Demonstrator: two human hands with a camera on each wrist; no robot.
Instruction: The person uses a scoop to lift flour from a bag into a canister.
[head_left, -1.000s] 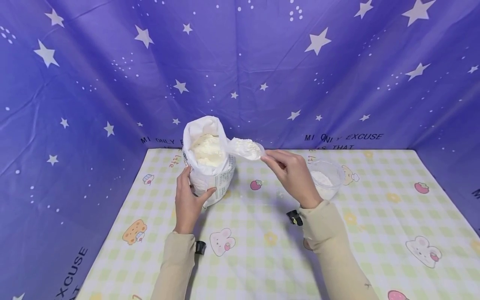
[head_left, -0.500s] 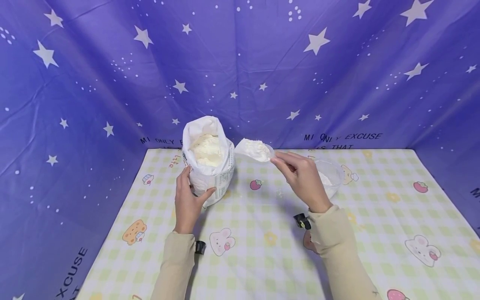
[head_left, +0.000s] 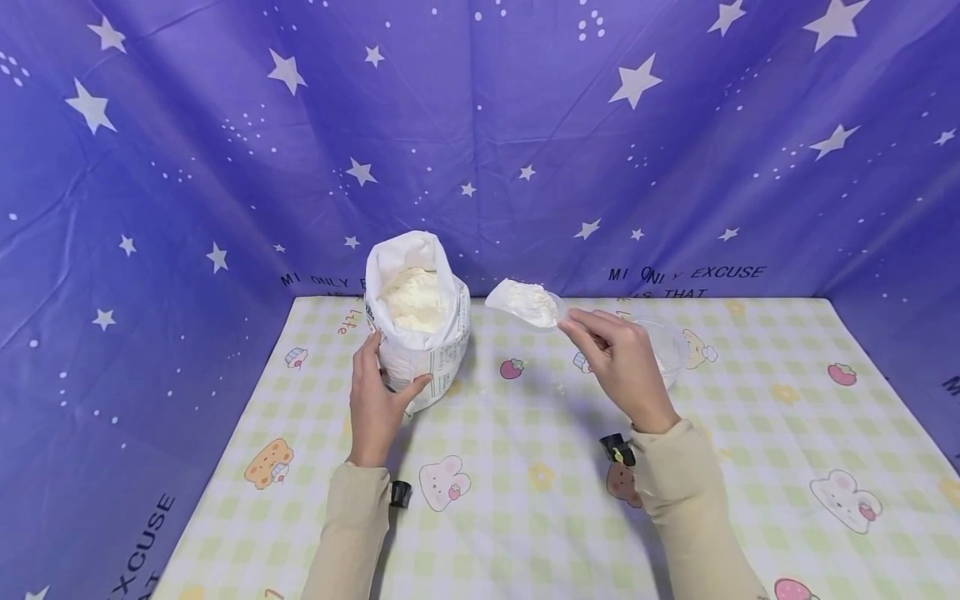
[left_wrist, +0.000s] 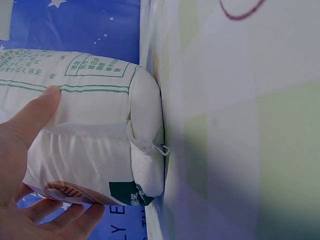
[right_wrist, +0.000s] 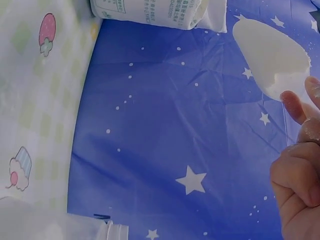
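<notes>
A white flour bag with green print stands upright and open-topped on the table, pale flour showing inside. My left hand grips its near side, thumb on one face and fingers round the other, as the left wrist view also shows. In the air right of the bag, my right hand pinches the handle end of a clear scoop heaped with white flour. From below, in the right wrist view, the scoop looks level. Partly hidden behind the right hand is a clear plastic tub; its contents are mostly covered.
A green-and-white checked cloth with cartoon prints covers the table. Behind and at the sides hangs a blue curtain with white stars. A little white powder lies on the cloth between bag and tub.
My right hand has carried the loaded scoop to the right, away from the bag's mouth, and now covers more of the tub. The left hand and the bag have stayed put.
</notes>
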